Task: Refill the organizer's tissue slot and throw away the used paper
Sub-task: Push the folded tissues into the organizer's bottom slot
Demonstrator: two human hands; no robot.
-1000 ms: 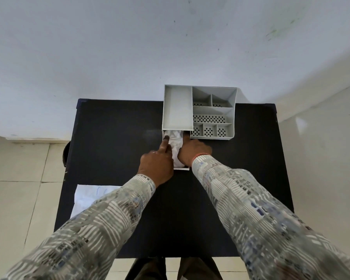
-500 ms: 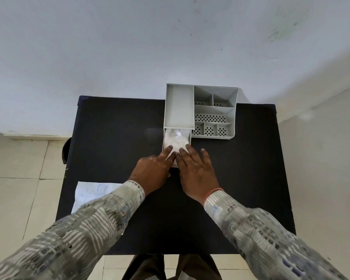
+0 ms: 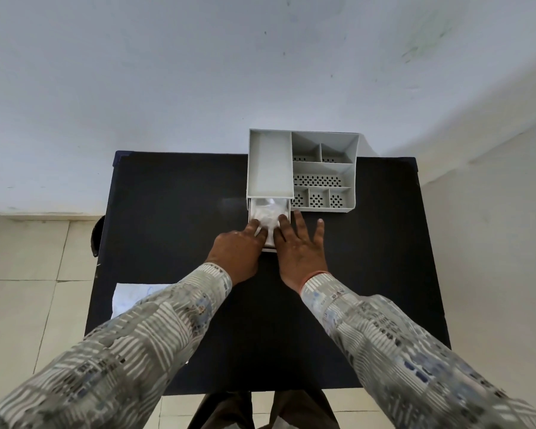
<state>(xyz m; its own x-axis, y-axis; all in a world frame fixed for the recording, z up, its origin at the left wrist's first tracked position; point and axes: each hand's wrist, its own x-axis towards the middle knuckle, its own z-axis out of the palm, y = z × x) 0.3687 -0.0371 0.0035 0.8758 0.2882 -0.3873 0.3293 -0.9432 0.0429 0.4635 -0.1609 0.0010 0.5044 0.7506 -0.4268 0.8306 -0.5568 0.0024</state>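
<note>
Hands (image 3: 268, 247) press tissues (image 3: 268, 215) into organizer (image 3: 302, 168) drawer

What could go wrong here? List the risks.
1. The crumpled white tissue wad bulges above the grey organizer's pull-out drawer; it may catch when pushed in.
2. Left hand and right hand fingertips could get pinched.
3. The white paper sheet overhangs the black table and could slip.

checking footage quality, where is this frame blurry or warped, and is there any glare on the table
Head view: sleeves smear with motion blur near the lower corners; wide-angle lens bends the black table edges; a faint pale sheen sits left of the organizer; tissue in the drawer is washed out, between left hand and right hand.
</note>
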